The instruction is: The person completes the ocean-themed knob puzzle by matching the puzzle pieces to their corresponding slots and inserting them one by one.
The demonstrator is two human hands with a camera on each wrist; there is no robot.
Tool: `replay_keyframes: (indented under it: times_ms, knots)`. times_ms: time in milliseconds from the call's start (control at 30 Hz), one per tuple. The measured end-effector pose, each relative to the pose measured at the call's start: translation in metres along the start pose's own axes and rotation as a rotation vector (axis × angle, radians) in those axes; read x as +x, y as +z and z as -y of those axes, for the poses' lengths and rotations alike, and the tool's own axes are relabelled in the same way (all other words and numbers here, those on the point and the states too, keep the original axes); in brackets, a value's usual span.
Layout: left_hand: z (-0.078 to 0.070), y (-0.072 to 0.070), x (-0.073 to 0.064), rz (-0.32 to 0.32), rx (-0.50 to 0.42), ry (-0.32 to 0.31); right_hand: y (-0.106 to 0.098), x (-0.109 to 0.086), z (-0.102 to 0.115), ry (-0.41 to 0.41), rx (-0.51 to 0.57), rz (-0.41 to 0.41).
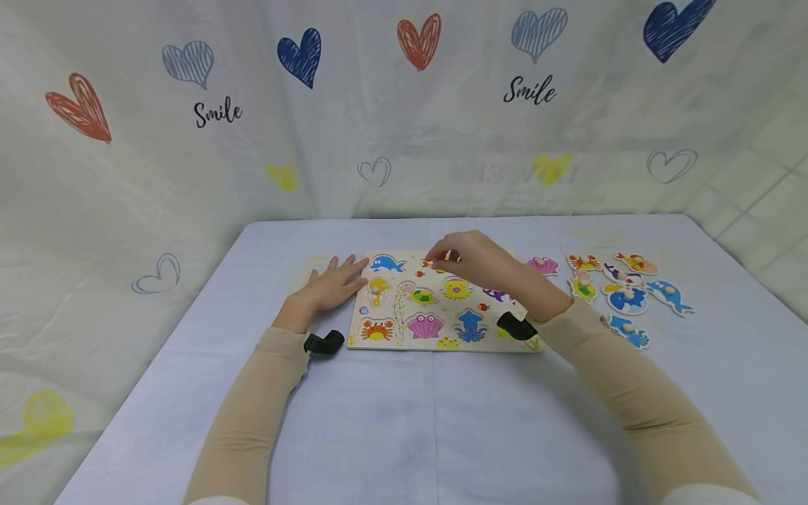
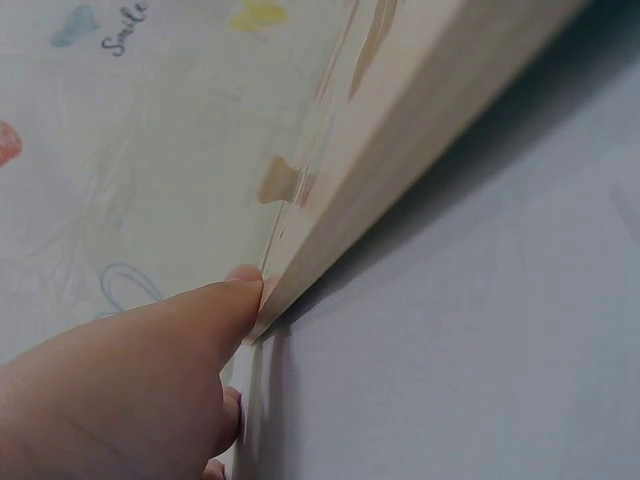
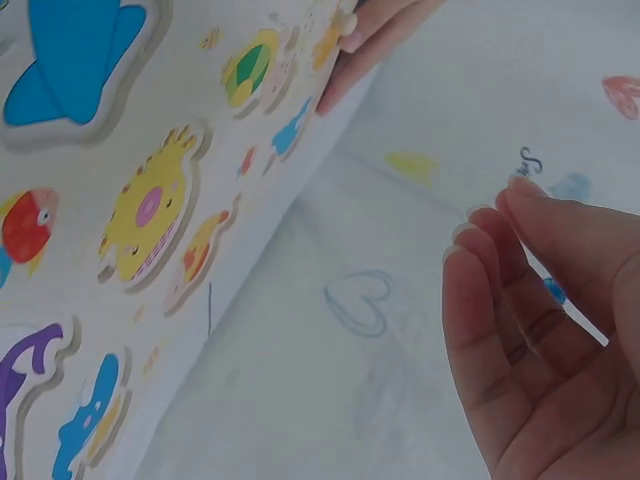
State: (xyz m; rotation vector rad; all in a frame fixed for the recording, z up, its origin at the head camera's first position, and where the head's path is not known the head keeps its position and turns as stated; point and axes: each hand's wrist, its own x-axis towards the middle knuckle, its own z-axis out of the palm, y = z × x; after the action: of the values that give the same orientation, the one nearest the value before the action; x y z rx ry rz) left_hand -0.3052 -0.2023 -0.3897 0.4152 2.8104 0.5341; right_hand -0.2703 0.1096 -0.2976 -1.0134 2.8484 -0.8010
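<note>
A wooden peg puzzle board (image 1: pixel 413 345) with sea animal pictures lies on the table. My left hand (image 1: pixel 332 286) rests at its left edge, fingers spread; in the left wrist view the thumb (image 2: pixel 235 295) touches the edge near a wooden knob (image 2: pixel 279 181). My right hand (image 1: pixel 476 258) is above the board's upper part, near the orange fish picture (image 3: pixel 203 258). Its fingers (image 3: pixel 475 310) bend loosely toward the thumb, and no piece shows between them. The yellow octopus picture (image 1: pixel 456 288) and turtle picture (image 1: pixel 423 296) lie below that hand.
Several loose puzzle pieces lie right of the board: a pink shell (image 1: pixel 543 266), a crab (image 1: pixel 583 262), a blue whale (image 1: pixel 670 297) and others in a cluster. A white cloth covers the table (image 1: pixel 379 428). Behind it hangs a heart-printed curtain (image 1: pixel 353 119).
</note>
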Motion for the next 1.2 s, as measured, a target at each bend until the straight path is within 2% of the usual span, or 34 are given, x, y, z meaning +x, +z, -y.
replay_keyframes:
  times_ms: [267,700,1000,1200]
  knots:
    - [0.001,0.001,0.002,-0.006,0.009,0.006,-0.016,-0.014,-0.031,0.08,0.047,-0.056]
    - [-0.001,0.001,0.0,-0.01,0.004,-0.004,-0.037,-0.032,-0.074,0.215,0.028,-0.127]
    - [0.0,0.0,0.0,-0.01,0.001,-0.002,-0.045,-0.042,-0.104,0.336,0.096,-0.122]
    - [0.001,0.001,0.001,-0.009,0.005,-0.004,-0.049,-0.05,-0.122,0.366,0.091,-0.108]
